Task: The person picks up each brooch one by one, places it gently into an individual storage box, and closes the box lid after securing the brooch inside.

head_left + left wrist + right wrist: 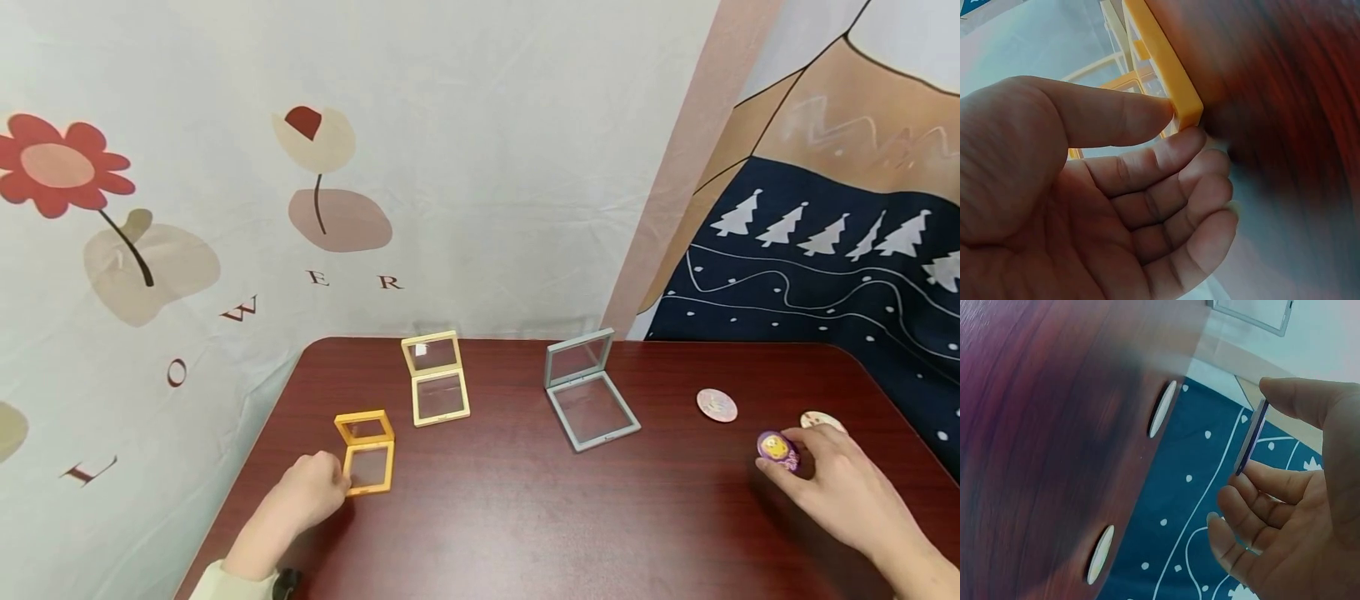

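Near the table's left edge stands a small orange hinged display case (369, 467), its lid raised and clear film in both frames. My left hand (311, 492) pinches its near left corner; in the left wrist view thumb (1147, 119) and forefinger meet at that orange corner. At the right, my right hand (851, 492) holds a round purple badge (777, 450) with a yellow figure. The right wrist view shows this thin disc (1252, 437) edge-on between thumb and fingers, raised off the table. A cream round badge (821, 420) lies just behind that hand, partly covered by it.
A pale yellow hinged case (440, 396) and a larger grey one (592, 408) stand propped open toward the back. Another pinkish round badge (717, 405) lies right of the grey case. Behind the dark red table (525, 517) hangs a printed cloth (487, 167).
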`<state>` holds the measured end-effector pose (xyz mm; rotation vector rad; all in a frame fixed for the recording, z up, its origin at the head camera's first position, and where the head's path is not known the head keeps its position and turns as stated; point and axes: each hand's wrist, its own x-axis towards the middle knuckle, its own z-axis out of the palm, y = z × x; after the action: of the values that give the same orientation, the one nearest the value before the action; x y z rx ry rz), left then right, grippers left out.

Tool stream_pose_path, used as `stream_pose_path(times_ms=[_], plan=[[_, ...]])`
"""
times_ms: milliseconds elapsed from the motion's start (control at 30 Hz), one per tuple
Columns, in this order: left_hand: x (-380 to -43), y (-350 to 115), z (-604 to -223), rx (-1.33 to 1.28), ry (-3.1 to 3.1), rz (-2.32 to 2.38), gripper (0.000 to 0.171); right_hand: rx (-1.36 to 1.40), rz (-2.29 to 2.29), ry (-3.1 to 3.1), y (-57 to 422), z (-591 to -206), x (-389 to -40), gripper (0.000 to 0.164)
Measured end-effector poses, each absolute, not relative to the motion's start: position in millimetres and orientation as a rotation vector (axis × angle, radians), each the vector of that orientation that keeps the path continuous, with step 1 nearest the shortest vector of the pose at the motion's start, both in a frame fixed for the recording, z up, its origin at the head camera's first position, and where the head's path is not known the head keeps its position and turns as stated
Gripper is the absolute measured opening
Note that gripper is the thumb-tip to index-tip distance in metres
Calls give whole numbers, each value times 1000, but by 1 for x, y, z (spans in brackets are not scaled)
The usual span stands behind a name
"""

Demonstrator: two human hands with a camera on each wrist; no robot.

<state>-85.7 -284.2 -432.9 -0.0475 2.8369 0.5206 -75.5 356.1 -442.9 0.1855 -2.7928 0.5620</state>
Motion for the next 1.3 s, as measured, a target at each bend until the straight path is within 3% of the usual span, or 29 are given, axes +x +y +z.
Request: stream_pose_path(times_ms=[1300], plan=[[-69,-237,-440,176,2897,630,43,363,571,-2663,309,-440,-75,47]])
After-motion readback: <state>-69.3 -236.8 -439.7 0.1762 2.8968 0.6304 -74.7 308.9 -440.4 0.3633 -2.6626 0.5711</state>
